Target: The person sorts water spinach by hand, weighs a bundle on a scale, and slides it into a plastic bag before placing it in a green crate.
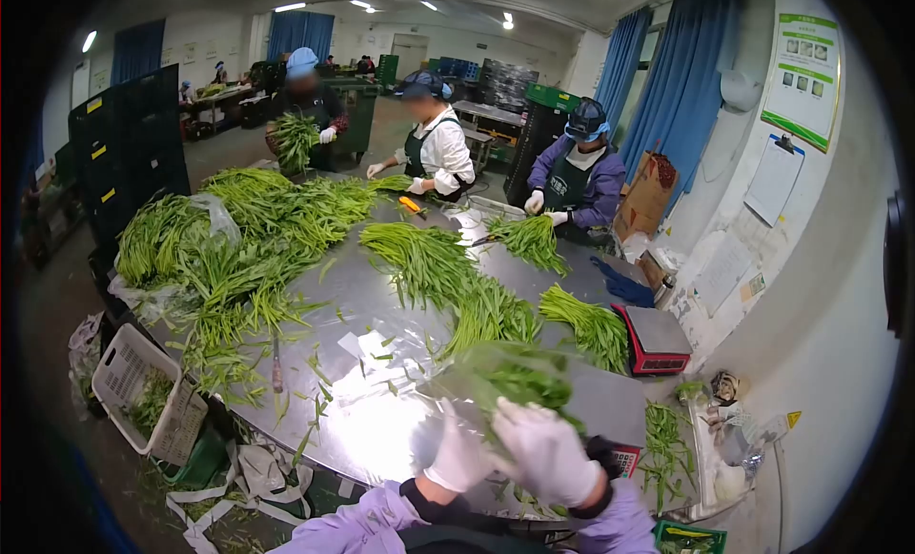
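Bunch of leafy greens (522, 375) in clear plastic, blurred, just above the near edge of a shiny metal table (315, 349), right in front of the camera wearer. Right hand (548, 451), in a white glove, closed on the lower end of the plastic, fingertips partly hidden. Left hand (459, 454), also white-gloved, just beside it at the edge of the plastic, thumb raised; grip impossible to tell. Beyond the bunch, a long row of loose greens (429, 259) running away across the table. To the right, another bunch (586, 323) beside a red scale (658, 340). To the left, a large heap of greens (262, 221), scattered leaves, and, past the table's edge, a tilted white basket (143, 387). On the far side, three aproned or dark-clad co-workers: at right, one in purple sleeves (602, 187), gloved hands at a bunch; in the middle, one in white (446, 149); at left, one with an armful of greens (295, 140).
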Tool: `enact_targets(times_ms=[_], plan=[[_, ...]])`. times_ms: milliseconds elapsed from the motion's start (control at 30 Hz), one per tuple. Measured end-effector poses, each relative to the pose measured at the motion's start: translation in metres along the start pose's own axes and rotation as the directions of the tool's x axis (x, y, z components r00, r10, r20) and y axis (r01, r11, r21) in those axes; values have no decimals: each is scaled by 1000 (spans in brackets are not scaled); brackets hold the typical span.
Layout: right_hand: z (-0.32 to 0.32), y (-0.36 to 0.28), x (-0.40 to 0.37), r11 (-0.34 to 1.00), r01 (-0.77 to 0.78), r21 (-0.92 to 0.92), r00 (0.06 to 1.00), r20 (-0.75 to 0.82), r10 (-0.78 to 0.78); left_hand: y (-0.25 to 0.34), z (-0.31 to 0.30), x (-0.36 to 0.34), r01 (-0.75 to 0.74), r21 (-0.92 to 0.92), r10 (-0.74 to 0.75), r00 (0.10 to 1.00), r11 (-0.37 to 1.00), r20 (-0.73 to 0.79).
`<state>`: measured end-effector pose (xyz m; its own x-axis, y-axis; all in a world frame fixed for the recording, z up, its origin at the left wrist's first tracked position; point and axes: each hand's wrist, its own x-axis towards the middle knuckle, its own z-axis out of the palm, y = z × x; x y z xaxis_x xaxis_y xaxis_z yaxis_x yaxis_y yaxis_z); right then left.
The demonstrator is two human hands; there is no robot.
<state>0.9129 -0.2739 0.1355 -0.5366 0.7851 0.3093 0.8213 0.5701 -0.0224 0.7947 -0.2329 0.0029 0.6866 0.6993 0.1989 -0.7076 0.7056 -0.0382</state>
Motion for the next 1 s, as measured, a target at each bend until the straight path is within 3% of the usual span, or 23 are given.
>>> enact_targets(times_ms=[33,67,100,167,200,233,267,300,367,400,467,500,567,600,667,733,767,833,867,900,933,967,1000], plan=[[-29,-3,4,1000,-13,-12,994,109,15,-9,35,-5,-3,346,92,966,938,-240],[-59,-7,8,1000,-23,1,985,172,22,-11,14,-2,89,-122,-49,953,988,300],[-80,-6,12,999,-34,15,972,233,29,-10,18,-9,84,370,-143,980,925,135],[-88,8,14,995,82,61,988,129,-90,-2,34,-24,168,681,-280,958,713,58],[-85,11,18,994,101,38,986,130,-105,13,28,-27,117,945,-372,928,305,5],[-72,17,22,993,116,17,984,132,-118,26,18,-31,12,985,-433,897,-170,-85],[-48,31,25,996,82,42,956,279,-90,29,11,-36,-72,983,-422,907,-172,-7],[-13,49,22,985,163,57,955,241,-172,36,-3,-46,-60,984,-433,901,-169,-19],[4,51,20,988,147,52,930,332,-156,55,-25,-67,161,987,-269,950,-15,-159],[4,54,23,988,147,54,930,333,-156,61,-28,-72,163,987,-268,950,-13,-160],[3,59,24,955,181,236,960,167,-223,65,-22,-83,394,916,208,905,-79,-372],[12,65,24,927,170,335,966,129,-224,64,-24,-83,405,911,207,900,-75,-383],[15,63,34,887,345,307,931,5,-364,61,-33,-74,81,973,305,952,-218,-10],[12,62,38,886,344,311,932,3,-363,60,-37,-71,59,969,316,948,-241,21],[3,58,45,923,203,327,879,354,-319,62,-51,-66,49,968,391,919,-245,52],[4,60,45,944,198,263,870,397,-293,64,-41,-62,80,910,526,835,-406,161],[5,61,45,960,194,200,858,441,-265,69,-34,-52,82,912,526,836,-402,156],[21,74,40,941,285,181,887,323,-331,75,-23,-37,94,667,533,688,-739,493],[29,82,38,917,374,138,896,200,-395,82,-32,-30,89,668,525,697,-739,488],[30,90,40,885,460,75,881,81,-465,93,-50,-18,-90,855,515,764,-511,389],[-17,71,52,948,319,11,932,180,-316,102,-59,-8,-230,950,466,831,-209,304],[-58,77,62,933,350,80,919,161,-359,107,-55,-4,-234,951,462,834,-202,303],[-92,93,55,933,322,159,947,-68,-315,112,-50,0,-93,996,345,934,-16,92]])
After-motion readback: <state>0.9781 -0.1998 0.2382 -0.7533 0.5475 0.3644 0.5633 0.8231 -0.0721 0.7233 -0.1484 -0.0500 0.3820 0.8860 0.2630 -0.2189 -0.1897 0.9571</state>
